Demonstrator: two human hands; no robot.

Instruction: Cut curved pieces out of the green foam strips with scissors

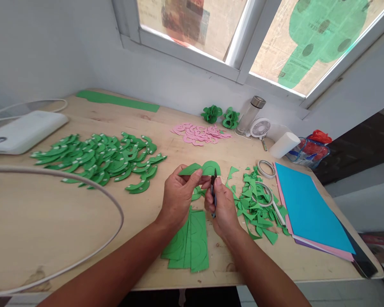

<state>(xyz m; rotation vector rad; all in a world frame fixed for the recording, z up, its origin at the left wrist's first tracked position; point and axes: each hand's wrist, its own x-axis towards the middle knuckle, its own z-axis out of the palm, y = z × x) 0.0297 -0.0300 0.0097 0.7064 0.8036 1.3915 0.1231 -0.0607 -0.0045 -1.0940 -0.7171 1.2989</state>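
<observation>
A pale wooden tabletop (67, 221) is shown with paper sorted across it, apparently so that the middle can be left to the hands. At the left, curved green pieces (109, 160) are spread in a broad heap, their small white tabs largely turned upward (presumably for easy picking). At the right, a blue sheet (312, 204) is laid over pink and purple ones, and beside it green scraps (259, 213) are gathered near the right hand, as if within easy reach of the blade. Green strips (199, 243) are stacked just below the wrists, likely as ready supply.

The green paper (211, 167) is pinched between thumb and fingers of the left hand (179, 192) — its rounded end is left projecting, probably so that the outline can be seen. Small dark scissors (213, 192) are gripped in the closed right hand (222, 204), with the tip pointed away from the body and set at the paper's right edge.

The table's front edge is crossed by both forearms. Bare wood is seen between left hand and heap; on the right, movement is narrowed by scraps — more room is offered beyond the hands, toward the pink cutouts (198, 134).
</observation>
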